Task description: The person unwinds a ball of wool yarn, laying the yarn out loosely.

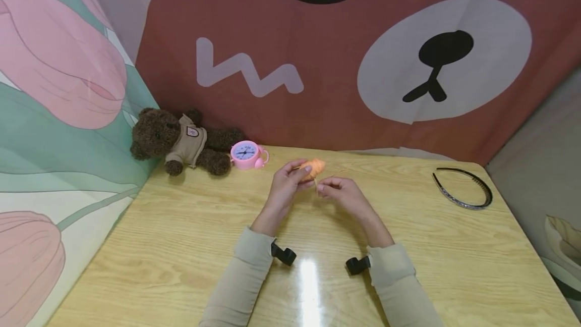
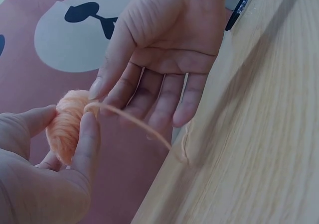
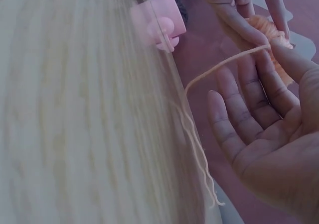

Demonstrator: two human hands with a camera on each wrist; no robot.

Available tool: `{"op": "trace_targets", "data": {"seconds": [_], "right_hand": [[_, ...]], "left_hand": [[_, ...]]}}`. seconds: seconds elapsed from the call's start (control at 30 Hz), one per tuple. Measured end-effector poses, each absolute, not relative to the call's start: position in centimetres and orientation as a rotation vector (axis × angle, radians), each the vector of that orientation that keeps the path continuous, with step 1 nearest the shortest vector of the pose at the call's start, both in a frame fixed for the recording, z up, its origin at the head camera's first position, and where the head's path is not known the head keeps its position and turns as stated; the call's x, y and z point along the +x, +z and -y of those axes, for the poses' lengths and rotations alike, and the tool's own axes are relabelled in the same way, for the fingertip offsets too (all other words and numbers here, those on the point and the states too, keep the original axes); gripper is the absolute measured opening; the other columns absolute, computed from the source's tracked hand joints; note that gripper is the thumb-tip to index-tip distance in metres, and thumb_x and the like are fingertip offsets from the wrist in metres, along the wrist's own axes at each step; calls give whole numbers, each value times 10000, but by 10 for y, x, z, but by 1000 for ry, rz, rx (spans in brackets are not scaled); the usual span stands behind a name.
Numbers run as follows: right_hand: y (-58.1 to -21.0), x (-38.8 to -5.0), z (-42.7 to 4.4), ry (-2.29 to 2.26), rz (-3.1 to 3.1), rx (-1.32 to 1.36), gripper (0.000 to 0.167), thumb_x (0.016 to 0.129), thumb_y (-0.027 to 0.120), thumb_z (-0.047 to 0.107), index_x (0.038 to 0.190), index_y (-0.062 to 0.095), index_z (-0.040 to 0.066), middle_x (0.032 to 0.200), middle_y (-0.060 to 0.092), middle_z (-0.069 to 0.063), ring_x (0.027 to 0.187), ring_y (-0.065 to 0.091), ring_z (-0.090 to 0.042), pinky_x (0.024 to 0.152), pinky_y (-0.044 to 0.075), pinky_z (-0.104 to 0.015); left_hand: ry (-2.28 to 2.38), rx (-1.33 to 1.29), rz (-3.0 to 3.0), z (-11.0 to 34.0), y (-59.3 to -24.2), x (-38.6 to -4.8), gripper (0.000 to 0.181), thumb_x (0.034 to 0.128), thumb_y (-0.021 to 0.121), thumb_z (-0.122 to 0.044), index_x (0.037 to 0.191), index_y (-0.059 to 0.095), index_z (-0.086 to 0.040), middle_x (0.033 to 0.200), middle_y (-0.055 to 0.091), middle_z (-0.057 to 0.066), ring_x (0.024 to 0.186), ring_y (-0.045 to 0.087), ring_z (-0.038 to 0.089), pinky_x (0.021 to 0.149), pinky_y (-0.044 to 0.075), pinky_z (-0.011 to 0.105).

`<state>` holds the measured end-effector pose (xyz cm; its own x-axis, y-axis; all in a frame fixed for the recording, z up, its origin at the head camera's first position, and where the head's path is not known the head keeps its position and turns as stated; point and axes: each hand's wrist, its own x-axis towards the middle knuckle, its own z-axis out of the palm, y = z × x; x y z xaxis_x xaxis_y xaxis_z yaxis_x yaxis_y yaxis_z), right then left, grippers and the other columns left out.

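Observation:
My left hand (image 1: 287, 185) grips a small wound ball of orange yarn (image 1: 314, 167) between thumb and fingers above the back of the table. Just to its right, my right hand (image 1: 347, 196) pinches the yarn strand (image 1: 316, 185) with thumb and index finger. The left wrist view shows the ball (image 2: 64, 127) upright in the left fingers, the right thumb (image 2: 97, 87) against its upper side. There the strand (image 2: 134, 120) hangs off towards the table, while the other right fingers extend loosely. Loose yarn ends (image 3: 199, 157) trail at the table edge in the right wrist view.
A pink alarm clock (image 1: 245, 154) stands at the back edge, left of the hands. Beside it a brown teddy bear (image 1: 186, 140) leans on the curtain. A dark headband (image 1: 467, 205) lies at the right of the wooden table (image 1: 181, 256).

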<state>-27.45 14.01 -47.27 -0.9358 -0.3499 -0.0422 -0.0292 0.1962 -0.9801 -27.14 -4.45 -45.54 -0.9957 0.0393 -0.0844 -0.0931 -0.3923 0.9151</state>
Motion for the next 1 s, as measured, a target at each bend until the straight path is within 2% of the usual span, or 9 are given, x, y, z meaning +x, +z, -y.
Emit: {"op": "trace_targets", "data": {"seconds": [0.17,0.37,0.53,0.67,0.8,0.9,1.0], "right_hand": [[-475,-274,-138,-1781,-2197,-374,363,985,675,259,1175,693,-50,1141,702,-259,1072,681,-355,986,570,-477],[-473,-275,-145,-1879,-2188,-356,271,1038,566,204,1115,652,-41,1117,715,-168,1027,699,-219,976,575,-473],[-471,-279,-155,-2027,-2175,-264,299,1065,539,236,1140,613,-44,1023,720,-39,928,692,-127,949,586,-447],[-470,-281,-160,-2121,-2129,-202,288,1061,551,265,1112,607,-13,960,718,33,896,700,-110,937,593,-433],[-468,-282,-165,-2257,-1978,-116,263,1061,552,271,1118,594,18,942,720,50,889,723,-115,881,614,-340],[-465,-281,-169,-2357,-1823,-37,280,1061,552,267,1167,570,9,953,726,48,893,736,-114,842,616,-269],[-464,-280,-171,-2420,-1725,-15,290,1058,559,258,1189,568,0,968,736,35,904,746,-113,838,615,-249]], "left_hand": [[2551,-75,-1710,44,-455,-272,334,985,651,-78,1300,593,18,959,663,11,782,681,88,780,631,276],[2558,-74,-1712,45,-457,-274,338,980,663,-93,1295,608,20,1102,656,64,823,699,112,772,626,253],[2519,-37,-1758,46,-457,-274,362,987,657,-116,1315,603,26,1166,657,92,848,694,104,755,617,233],[2477,-29,-1775,46,-457,-273,358,981,659,-113,1311,616,19,1092,681,27,810,681,79,727,605,224],[2456,-31,-1786,46,-456,-272,352,985,654,-122,1306,620,17,936,668,-46,768,656,68,695,581,216],[2455,-34,-1792,46,-456,-272,361,988,651,-126,1310,612,32,867,645,-58,743,640,73,687,570,208],[2468,-48,-1793,46,-456,-272,361,983,657,-119,1308,614,34,857,641,-56,728,637,78,685,571,201]]}}
